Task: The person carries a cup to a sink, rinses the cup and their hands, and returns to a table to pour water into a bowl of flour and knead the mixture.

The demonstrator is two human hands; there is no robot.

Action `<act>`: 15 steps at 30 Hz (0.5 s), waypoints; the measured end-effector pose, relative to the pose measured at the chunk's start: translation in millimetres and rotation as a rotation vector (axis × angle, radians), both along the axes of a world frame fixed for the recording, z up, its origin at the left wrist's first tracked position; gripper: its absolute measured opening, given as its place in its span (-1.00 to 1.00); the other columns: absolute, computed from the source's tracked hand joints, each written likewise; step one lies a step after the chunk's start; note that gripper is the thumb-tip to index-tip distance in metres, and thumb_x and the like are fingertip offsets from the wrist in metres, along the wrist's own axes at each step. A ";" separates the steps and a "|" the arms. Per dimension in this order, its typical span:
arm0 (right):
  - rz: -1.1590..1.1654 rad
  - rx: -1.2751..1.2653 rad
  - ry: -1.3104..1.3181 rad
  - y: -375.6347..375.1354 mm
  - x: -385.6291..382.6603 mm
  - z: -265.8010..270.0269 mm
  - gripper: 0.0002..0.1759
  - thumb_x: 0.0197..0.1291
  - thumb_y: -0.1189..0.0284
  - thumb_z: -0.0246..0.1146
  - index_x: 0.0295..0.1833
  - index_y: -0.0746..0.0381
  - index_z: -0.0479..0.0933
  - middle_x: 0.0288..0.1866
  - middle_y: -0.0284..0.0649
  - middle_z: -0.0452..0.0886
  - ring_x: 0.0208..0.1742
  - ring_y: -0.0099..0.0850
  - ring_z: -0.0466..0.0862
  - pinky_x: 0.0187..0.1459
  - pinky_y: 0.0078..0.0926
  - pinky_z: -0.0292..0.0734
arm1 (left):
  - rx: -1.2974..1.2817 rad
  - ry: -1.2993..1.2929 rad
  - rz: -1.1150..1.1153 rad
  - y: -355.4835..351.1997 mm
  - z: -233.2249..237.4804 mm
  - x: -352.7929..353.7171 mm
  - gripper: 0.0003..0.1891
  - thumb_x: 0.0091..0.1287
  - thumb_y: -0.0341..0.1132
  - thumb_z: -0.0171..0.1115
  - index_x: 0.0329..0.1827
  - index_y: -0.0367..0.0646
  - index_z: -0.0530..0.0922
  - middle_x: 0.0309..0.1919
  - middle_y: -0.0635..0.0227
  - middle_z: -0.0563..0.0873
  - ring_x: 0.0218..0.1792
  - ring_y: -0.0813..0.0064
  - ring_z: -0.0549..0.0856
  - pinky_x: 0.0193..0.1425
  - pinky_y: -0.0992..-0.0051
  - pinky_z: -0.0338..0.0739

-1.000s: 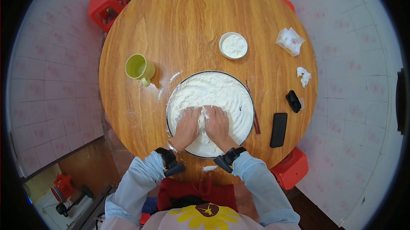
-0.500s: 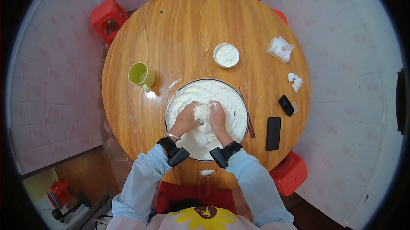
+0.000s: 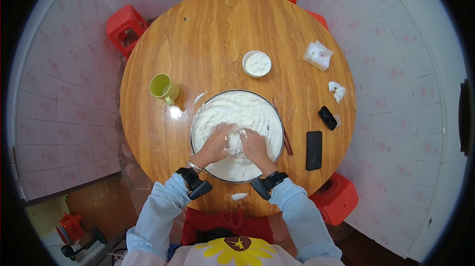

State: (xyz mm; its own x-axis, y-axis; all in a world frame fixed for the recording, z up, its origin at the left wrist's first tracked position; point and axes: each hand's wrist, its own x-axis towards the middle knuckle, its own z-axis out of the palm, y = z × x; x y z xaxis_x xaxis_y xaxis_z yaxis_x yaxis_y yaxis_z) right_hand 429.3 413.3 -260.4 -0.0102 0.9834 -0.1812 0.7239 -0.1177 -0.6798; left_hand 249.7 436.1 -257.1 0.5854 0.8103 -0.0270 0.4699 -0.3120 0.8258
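Note:
A wide round basin (image 3: 192, 153) with a dark rim sits near the front of the table, full of white flour (image 3: 242, 107). My left hand (image 3: 216, 145) and my right hand (image 3: 255, 146) are both down in the flour, facing each other. Between them they grip a pale lump of floury dough (image 3: 234, 142), fingers curled around its two sides. Some fingertips are dusted white or partly buried. Black bands with boxy devices circle both wrists, and a bracelet shows on the left one.
On the wooden table (image 3: 208, 43) stand a green mug (image 3: 164, 88), a white bowl of flour (image 3: 257, 64) and a tissue pack (image 3: 318, 56). Chopsticks (image 3: 287, 142) lie against the basin's right side; farther right are a phone (image 3: 313, 150), a black case (image 3: 327, 117) and crumpled tissue (image 3: 337, 91).
Both hands have moved slightly toward me and lower into the flour, with the lump between them. The whole view has shifted a little; the other things stay put on the table.

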 end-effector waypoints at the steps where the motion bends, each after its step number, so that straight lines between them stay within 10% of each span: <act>1: 0.044 0.110 -0.036 -5.7 -3.5 2.1 -0.67 0.26 0.22 0.08 -0.09 0.26 0.54 -0.19 -0.03 0.61 -0.07 -0.13 0.58 -0.04 -0.13 0.38 | 0.060 0.062 0.028 -5.3 -2.1 -0.1 -0.04 -0.02 -0.31 0.42 0.43 -0.27 0.03 0.26 -0.19 0.29 0.28 -0.15 0.27 0.40 0.13 0.12; 15: 0.149 0.246 -0.252 -11.2 -26.3 5.3 -0.60 0.06 0.32 0.21 0.05 0.16 0.47 -0.11 -0.17 0.51 -0.05 -0.19 0.51 -0.11 -0.24 0.39 | 0.030 0.149 0.308 -37.3 0.7 7.8 -0.08 -0.11 -0.50 0.40 0.38 -0.25 0.10 0.16 -0.19 0.28 0.20 -0.24 0.26 0.26 0.05 0.22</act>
